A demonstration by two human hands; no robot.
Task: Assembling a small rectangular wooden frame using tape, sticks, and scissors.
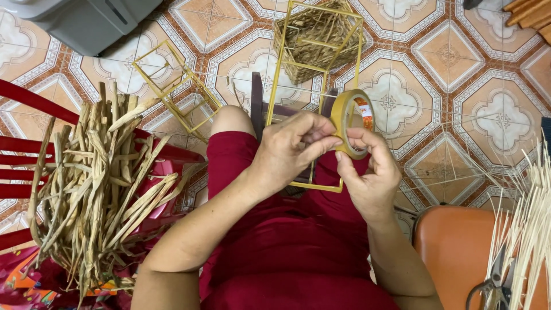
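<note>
Two hands meet on one roll of tan adhesive tape [351, 121], held upright just above the lap, slightly right of the frame's centre. My left hand [290, 150] pinches the roll's near edge between thumb and fingertips, as if feeling for the loose end; my right hand [372, 172] cups the roll from below, fingers curled onto its rim. Both are clamped on the tape, close together and almost touching.

To do this step well, I judge that the right hand should keep the roll from turning while the left thumbnail lifts the end cleanly, pulling the strip flat so that it does not fold onto itself.

Behind the roll stands a thin yellow wire frame [310, 86], box-shaped, with its lower bar near my wrists and its top reaching the upper middle of the frame. Its upper part holds a half-woven basket of dry straw-coloured fibre [313, 40], coarse and twisted. A second, empty yellow wire frame [172, 92] lies tilted on the patterned ceramic floor tiles [447, 74], which are glossy, orange and white.

At the left, a thick bundle of flat dried plant strips [92, 189], stiff and papery, rests across a red plastic chair [23, 149]. At the lower right, pale thin reeds [528, 229] and steel scissors [493, 290] lie on a smooth orange seat [453, 252].
</note>
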